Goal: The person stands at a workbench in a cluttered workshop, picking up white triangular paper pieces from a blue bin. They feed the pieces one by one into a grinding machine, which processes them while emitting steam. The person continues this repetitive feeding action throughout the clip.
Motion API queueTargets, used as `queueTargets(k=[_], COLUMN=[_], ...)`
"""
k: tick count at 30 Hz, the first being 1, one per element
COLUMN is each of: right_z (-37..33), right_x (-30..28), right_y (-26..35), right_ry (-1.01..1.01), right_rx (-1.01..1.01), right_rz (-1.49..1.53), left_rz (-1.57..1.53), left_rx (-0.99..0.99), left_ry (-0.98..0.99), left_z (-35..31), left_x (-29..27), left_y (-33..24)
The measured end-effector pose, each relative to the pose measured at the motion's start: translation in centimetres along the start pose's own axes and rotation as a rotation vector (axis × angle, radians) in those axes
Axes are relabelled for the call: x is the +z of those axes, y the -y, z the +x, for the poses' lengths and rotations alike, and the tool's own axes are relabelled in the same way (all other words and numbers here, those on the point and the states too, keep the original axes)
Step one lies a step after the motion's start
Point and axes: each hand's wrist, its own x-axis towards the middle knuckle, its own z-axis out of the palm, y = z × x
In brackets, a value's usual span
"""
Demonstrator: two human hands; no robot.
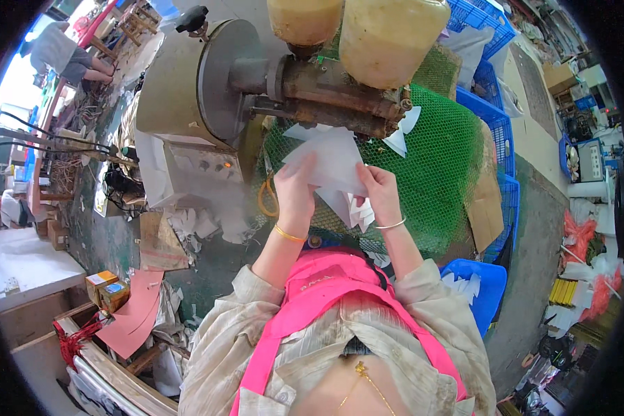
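A thin white sheet (334, 161), cut to a tapering shape, is held up in front of my chest. My left hand (295, 194) grips its left side, part of the thumb and fingers hidden by the sheet. At its lower right corner my right hand (381, 197) pinches it between thumb and fingers. Just beyond the sheet stands a machine with brown, stained rollers (333, 100). More white cut pieces (359, 213) lie below the held sheet, and others (396, 142) rest beside the rollers. Orange-handled scissors (266, 199) lie left of my left hand.
Green mesh (451, 173) covers the work surface. Two cloudy yellowish containers (395, 41) sit over the rollers; the machine's round housing (180, 83) is at left. Blue crates (489, 132) line the right side, with a blue bin (489, 291) nearer. A person (59, 52) sits far left.
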Motion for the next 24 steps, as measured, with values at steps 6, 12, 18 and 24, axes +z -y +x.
queueTargets(k=[6, 12, 18, 24], right_z=[0.1, 3.4, 0.9, -0.5], right_x=[0.0, -0.3, -1.3, -0.3], right_y=[-0.5, 1.0, 0.6, 0.7], right_ry=[-0.040, -0.096, 0.094, -0.024], right_rx=[-0.023, 0.008, -0.015, -0.123], right_rz=[0.139, 0.223, 0.070, 0.124], left_rz=[-0.056, -0.044, 0.045, 0.063], left_rx=[-0.050, -0.093, -0.075, -0.043], left_ry=[0.054, 0.141, 0.144, 0.160], left_z=[0.6, 0.5, 0.9, 0.6], left_x=[0.0, 0.5, 0.4, 0.6], left_y=[0.2, -0.1, -0.5, -0.8])
